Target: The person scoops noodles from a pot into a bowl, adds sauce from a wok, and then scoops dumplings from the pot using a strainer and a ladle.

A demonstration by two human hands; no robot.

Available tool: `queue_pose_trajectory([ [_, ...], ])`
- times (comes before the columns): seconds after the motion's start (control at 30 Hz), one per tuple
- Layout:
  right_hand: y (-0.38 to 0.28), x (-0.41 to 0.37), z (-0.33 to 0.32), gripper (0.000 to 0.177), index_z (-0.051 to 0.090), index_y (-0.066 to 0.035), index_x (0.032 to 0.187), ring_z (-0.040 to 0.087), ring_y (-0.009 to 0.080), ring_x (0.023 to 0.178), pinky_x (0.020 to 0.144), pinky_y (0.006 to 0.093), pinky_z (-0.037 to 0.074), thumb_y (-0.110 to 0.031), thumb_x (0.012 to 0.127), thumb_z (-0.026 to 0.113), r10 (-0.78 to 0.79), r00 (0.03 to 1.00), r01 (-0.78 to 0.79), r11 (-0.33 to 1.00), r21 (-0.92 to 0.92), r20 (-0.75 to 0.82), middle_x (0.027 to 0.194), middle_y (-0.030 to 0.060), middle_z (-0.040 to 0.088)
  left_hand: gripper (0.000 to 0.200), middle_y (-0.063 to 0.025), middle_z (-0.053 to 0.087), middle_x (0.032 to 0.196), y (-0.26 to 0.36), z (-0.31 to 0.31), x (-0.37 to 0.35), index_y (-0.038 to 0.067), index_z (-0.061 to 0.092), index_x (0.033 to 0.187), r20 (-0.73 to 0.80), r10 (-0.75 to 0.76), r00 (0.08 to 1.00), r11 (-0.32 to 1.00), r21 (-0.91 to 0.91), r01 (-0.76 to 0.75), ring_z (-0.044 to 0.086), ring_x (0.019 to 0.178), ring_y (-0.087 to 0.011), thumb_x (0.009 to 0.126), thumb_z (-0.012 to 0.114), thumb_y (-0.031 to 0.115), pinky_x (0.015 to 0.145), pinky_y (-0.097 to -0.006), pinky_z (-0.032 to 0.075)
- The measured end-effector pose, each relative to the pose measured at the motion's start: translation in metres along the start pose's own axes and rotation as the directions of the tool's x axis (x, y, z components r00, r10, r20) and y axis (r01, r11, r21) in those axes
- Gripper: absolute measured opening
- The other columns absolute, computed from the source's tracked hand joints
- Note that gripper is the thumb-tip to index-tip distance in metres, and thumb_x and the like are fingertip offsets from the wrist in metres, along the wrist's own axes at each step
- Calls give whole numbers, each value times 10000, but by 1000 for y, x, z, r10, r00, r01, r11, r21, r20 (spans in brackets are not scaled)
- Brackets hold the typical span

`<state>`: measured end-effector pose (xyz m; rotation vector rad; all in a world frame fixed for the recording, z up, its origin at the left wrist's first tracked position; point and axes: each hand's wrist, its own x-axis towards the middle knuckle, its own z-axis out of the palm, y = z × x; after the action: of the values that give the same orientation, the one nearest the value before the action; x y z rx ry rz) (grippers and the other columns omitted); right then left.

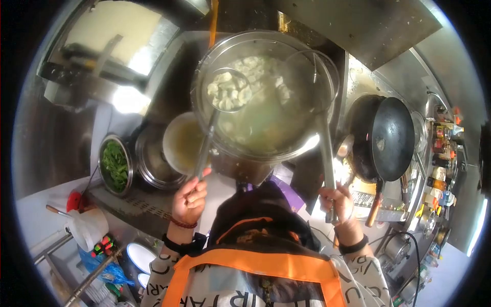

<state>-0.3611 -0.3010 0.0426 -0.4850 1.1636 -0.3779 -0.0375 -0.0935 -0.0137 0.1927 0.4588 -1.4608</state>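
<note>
A large steel pot (258,149) of cloudy, steaming liquid stands in front of me, with pale dumplings (250,64) floating toward its far side. My left hand (190,198) is closed around the handle of a skimmer (206,140); its round bowl is over the pot's left part and is full of dumplings. In my right hand (338,202) is the thick handle of a round strainer (325,153), whose wide head overlaps the pot's right rim. A bowl of yellowish broth (181,140) sits left of the pot, beneath the skimmer's handle.
Left of the broth bowl are a lidded steel pot (152,171) and a steel bowl of green leaves (115,166). A black wok (394,138) with a wooden handle rests on the right. Bottles and jars (440,158) line the far right. A white bucket (88,228) stands at lower left.
</note>
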Motion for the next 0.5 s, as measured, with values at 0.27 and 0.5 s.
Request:
queue_pose_trajectory([
  [0.27,11,-32,-2,432,410,3,1226,422,106,471,393,231,339,-9,798,469,-66,995,59,994,87,75,687,44,467,388,-31,451,772,-7,-5,11,-99,368,1292,-193,-10,981,989,141,38,407,537,-30,957,410,91,412,-142,364],
  [0.5,30,-74,21,455,406,35,1246,485,108,473,415,240,404,-19,806,512,-209,974,228,883,-411,91,645,31,507,404,-73,450,818,-8,-19,33,-122,284,1316,-90,-96,991,994,45,100,452,562,-63,989,335,110,409,-158,415],
])
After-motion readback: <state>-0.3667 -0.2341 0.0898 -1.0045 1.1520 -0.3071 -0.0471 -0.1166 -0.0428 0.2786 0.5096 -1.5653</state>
